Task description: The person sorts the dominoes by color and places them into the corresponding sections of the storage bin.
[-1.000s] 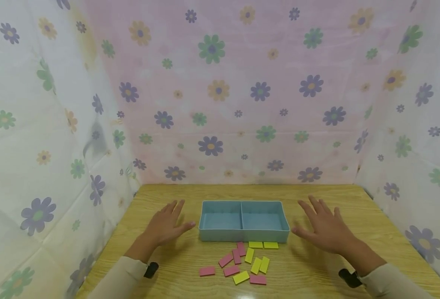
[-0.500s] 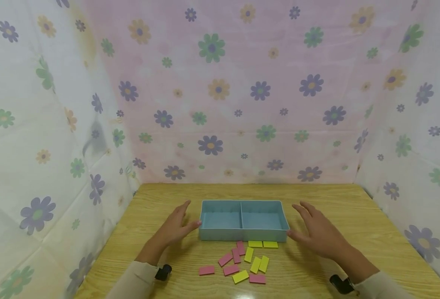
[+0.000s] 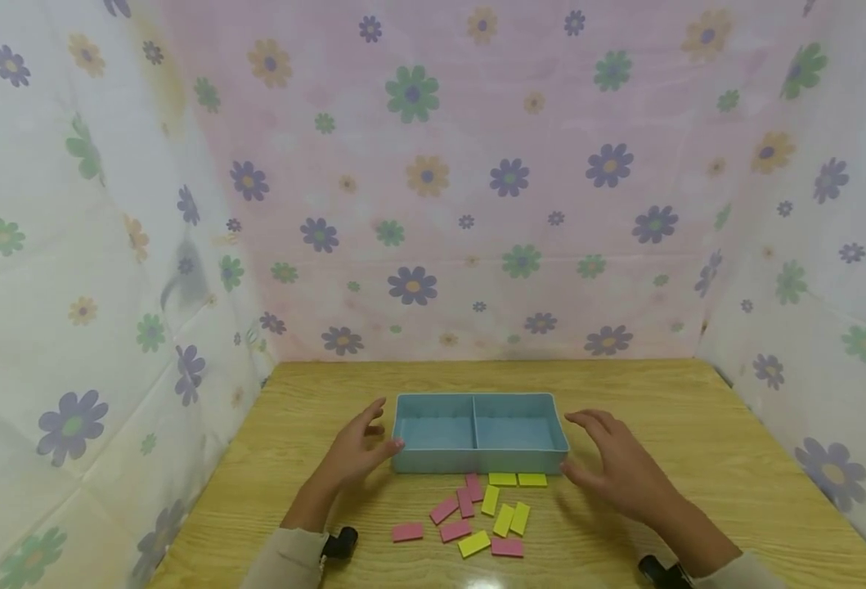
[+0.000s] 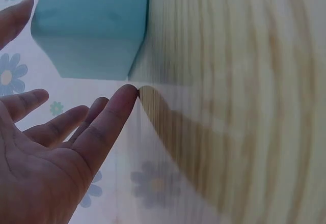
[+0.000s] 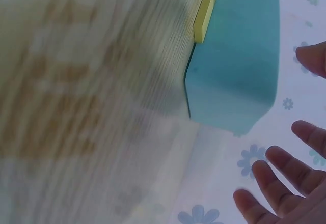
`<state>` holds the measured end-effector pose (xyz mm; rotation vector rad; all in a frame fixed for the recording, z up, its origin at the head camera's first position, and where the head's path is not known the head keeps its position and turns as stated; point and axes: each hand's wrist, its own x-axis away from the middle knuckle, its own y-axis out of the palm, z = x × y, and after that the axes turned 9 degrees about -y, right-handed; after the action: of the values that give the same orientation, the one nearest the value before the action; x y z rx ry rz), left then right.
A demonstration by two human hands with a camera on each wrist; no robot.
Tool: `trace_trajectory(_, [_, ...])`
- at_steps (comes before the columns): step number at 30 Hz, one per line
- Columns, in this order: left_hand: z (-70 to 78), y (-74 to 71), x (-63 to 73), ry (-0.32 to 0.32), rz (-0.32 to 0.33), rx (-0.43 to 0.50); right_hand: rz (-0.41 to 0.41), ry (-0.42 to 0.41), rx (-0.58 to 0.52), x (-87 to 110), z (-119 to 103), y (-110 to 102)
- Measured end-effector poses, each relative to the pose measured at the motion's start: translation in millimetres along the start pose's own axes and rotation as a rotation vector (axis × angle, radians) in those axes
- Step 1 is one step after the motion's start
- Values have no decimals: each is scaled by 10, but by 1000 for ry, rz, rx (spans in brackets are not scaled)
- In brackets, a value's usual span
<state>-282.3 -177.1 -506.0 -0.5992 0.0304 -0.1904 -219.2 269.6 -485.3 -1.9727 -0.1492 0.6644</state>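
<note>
A light blue box [image 3: 433,462] with two compartments and a divider stands on the table, nothing inside it. My left hand [image 3: 355,454] is at its left end, thumb tip overlapping the front left corner in the head view, fingers spread and relaxed. In the left wrist view the fingertips [image 4: 125,94] are apart from the box's end wall [image 4: 97,56]. At the right end is my right hand [image 3: 616,462], fingers loosely bent, thumb close to the front right corner. The right wrist view shows those fingers [image 5: 275,180] apart from the box [image 5: 234,66] and holding nothing.
In front of the box lie several pink tiles [image 3: 455,531] and several yellow tiles [image 3: 474,544], two yellow ones right along its front wall. The wooden table [image 3: 315,380] meets flowered cloth walls [image 3: 447,204] at the back and both sides.
Both hands have moved inward to the ends of the box, the left going right and the right going left, with fingers less spread. The box and tiles stay put.
</note>
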Motion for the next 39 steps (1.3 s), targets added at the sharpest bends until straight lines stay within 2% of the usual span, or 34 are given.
trace_trajectory(8, [-35,12,43,-21,-22,80,104,-6,-3,58,-152,93])
trace_trajectory(12, [-26,-29,43,-44,-38,153,118,12,-40,77,-188,132])
trace_trajectory(14, [-22,-41,35,-34,-51,175,119,23,-57,89,-202,147])
trace_trajectory(19, [-14,-51,15,-5,-134,239,63,49,-129,122,-231,198])
trace_trajectory(24, [4,-63,0,-3,-215,300,-10,74,-226,107,-247,249])
trace_trajectory(32, [27,-60,-19,-36,-226,317,-125,158,-328,48,-241,289])
trace_trajectory(39, [43,23,-41,-51,-244,359,-215,207,-337,63,-171,361])
